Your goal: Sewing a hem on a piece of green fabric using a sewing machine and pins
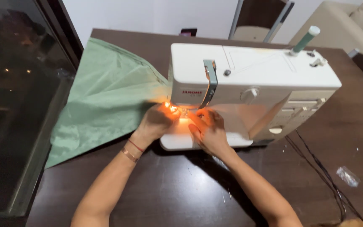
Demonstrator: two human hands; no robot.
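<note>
A white sewing machine (pixel 253 71) stands on a dark brown table (pixel 169 189), its lamp glowing orange at the needle. Pale green fabric (pixel 106 96) spreads left from under the machine's head. My left hand (pixel 156 122), with thin bracelets on the wrist, rests on the fabric just left of the needle, fingers bent. My right hand (pixel 209 130) lies on the machine bed right of the needle, fingertips pointing toward it. The needle itself is hidden in the glare between the hands.
A green-wound thread spool (pixel 305 40) stands on the machine's top right. Dark cables (pixel 320 168) run across the table's right side beside a small clear plastic wrapper (pixel 347 175). A dark window (pixel 17 105) borders the left. A chair (pixel 257 21) and sofa (pixel 353 25) stand behind.
</note>
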